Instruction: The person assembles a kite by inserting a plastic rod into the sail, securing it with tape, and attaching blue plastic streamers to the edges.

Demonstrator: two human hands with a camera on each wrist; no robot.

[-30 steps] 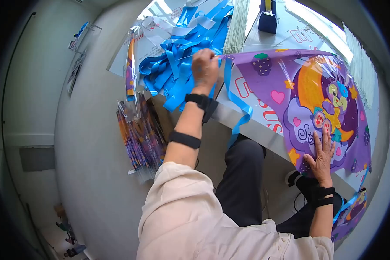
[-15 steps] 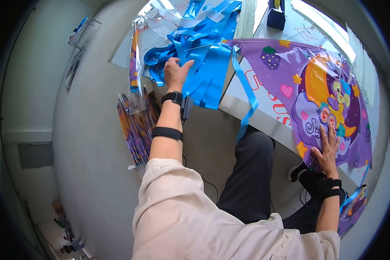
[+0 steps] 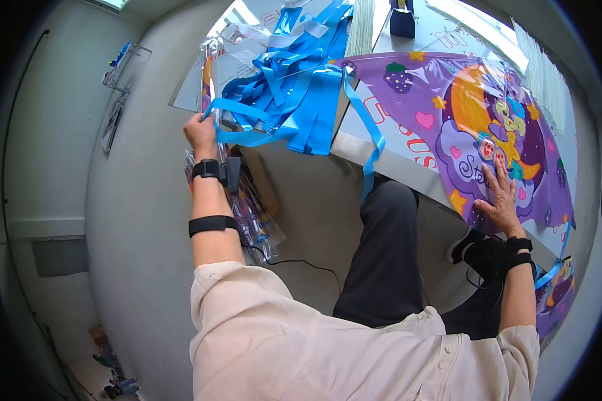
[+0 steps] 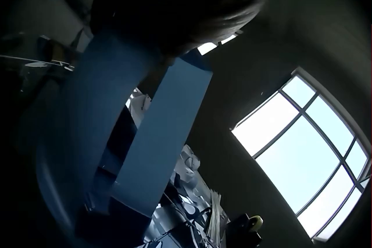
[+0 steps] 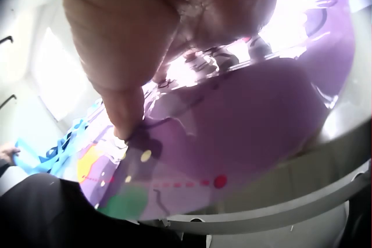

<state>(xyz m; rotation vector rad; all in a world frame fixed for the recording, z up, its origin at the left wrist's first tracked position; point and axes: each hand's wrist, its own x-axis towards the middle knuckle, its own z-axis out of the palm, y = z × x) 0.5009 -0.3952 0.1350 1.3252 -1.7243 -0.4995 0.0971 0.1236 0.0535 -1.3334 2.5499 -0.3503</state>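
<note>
In the head view my left hand (image 3: 202, 134), out past the left table edge, grips a strand of blue ribbon (image 3: 247, 139). This strand runs back to a tangled pile of blue ribbon (image 3: 294, 83) on the table. In the left wrist view, ribbon (image 4: 165, 131) hangs in a loop below the dark hand (image 4: 192, 9). My right hand (image 3: 500, 204) rests with fingers spread on a purple plastic sheet (image 3: 398, 100) printed with a moon and a cartoon figure. The right wrist view shows that hand (image 5: 174, 27) over the glossy sheet (image 5: 232, 126). Another ribbon length (image 3: 371, 127) hangs from the sheet's left corner.
A dark tape dispenser (image 3: 403, 23) stands at the back, beside a bundle of pale strings (image 3: 360, 30). Clear-wrapped printed packs (image 3: 251, 217) are below the left table edge. Another printed purple sheet (image 3: 556, 297) hangs at the right, with ribbon by it.
My left hand has left the sheet's corner, passed over the ribbon pile and moved left, and now pulls a strand outward. My right hand stays on the sheet.
</note>
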